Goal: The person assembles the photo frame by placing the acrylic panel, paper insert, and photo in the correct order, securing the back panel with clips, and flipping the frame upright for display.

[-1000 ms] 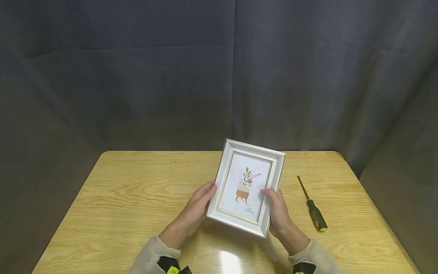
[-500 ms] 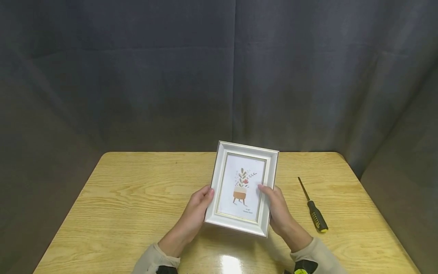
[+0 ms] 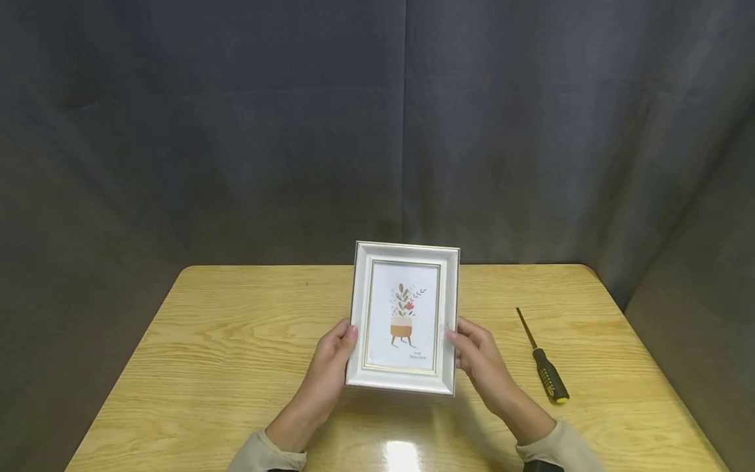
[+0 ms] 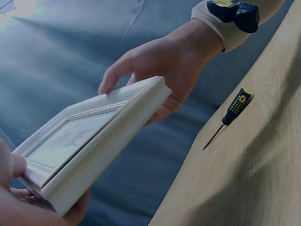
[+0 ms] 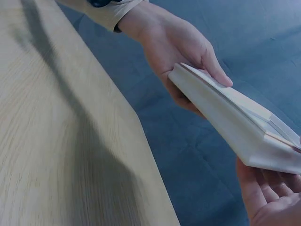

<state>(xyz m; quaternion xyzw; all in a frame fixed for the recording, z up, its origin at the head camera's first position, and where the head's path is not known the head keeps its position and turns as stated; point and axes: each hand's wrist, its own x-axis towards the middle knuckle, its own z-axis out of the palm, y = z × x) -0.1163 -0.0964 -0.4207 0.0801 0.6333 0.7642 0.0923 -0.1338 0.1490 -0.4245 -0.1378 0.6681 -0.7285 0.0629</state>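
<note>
Both hands hold a white picture frame (image 3: 403, 382) up over the table, its front facing the head camera. Inside it is a print of a plant in a brown and cream pot on legs. The left hand (image 3: 324, 368) grips the left edge, thumb on the front and fingers behind. On the opposite edge, the right hand (image 3: 486, 367) grips with its thumb on the front border. In the left wrist view the frame (image 4: 110, 136) appears tilted between the hands. The right wrist view shows the side of the frame (image 5: 221, 117); its back is hidden.
A screwdriver (image 3: 550, 375) with a black and yellow handle lies on the right of the wooden table (image 3: 206, 367), its tip pointing away. Dark grey curtains (image 3: 283, 131) hang behind the table and on both sides.
The picture frame has moved left in both hands and turned from a clockwise lean to nearly straight. The right thumb has slid from the print to the border. The screwdriver stays put.
</note>
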